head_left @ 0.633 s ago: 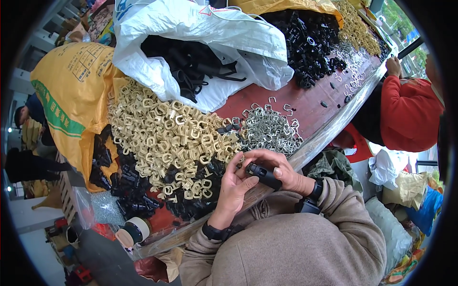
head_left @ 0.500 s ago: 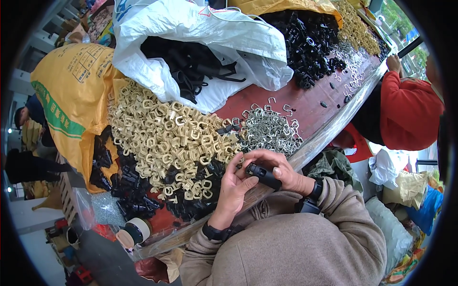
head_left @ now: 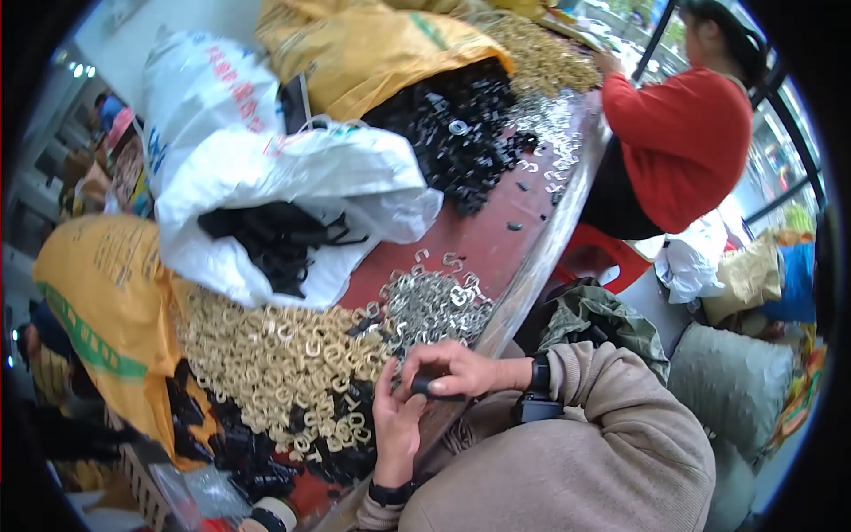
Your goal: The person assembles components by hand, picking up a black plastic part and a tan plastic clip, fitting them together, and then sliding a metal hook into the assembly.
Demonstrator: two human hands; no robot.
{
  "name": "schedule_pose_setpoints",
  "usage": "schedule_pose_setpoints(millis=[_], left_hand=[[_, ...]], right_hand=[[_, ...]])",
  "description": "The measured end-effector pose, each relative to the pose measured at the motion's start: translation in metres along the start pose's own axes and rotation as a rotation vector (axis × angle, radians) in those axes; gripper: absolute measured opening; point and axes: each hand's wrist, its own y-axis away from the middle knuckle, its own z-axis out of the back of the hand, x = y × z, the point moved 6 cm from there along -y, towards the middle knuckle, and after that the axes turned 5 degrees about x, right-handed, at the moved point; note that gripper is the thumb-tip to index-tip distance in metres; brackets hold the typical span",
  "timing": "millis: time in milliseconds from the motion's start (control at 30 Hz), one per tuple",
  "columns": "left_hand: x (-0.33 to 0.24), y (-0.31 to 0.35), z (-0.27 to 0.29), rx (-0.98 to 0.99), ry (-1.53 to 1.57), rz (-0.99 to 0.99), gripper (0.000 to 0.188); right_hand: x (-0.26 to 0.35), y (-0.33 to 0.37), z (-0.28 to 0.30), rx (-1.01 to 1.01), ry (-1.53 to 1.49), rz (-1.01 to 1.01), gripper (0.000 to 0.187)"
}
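Note:
A small black cylindrical plastic part [head_left: 422, 387] is held between my two hands at the table's near edge, partly hidden by the fingers. My right hand [head_left: 459, 367] curls its fingers and thumb around it. My left hand [head_left: 396, 426] grips its left end with thumb and fingertips; motion blur softens the details. Just left of the hands spreads a heap of beige square plastic loops [head_left: 266, 363]. Beyond them is a smaller pile of bent silver metal hooks [head_left: 434, 306].
A white sack [head_left: 292, 164] of black parts lies open on the red table [head_left: 399, 258]. Yellow sacks [head_left: 106, 301] stand at left and behind, near a black parts heap [head_left: 443, 133]. A person in red [head_left: 678, 146] sits at the far right edge. A tape roll [head_left: 273, 514] lies at lower left.
The whole view has swung, so the table and piles sit lower and further left, and the person in red shows more fully. Both hands still hold the black part.

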Motion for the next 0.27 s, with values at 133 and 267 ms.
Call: schedule_pose_setpoints(millis=[133, 267], left_hand=[[0.001, 0.003, 0.009, 0.026, -0.188, -0.009, 0.067], [-0.011, 0.009, 0.028, 0.048, -0.252, 0.021, 0.069]], right_hand=[[0.003, 0.011, 0.007, 0.058, 0.0, -0.023, 0.037], [0.017, 0.053, 0.066, 0.124, 0.042, -0.145, 0.054]])
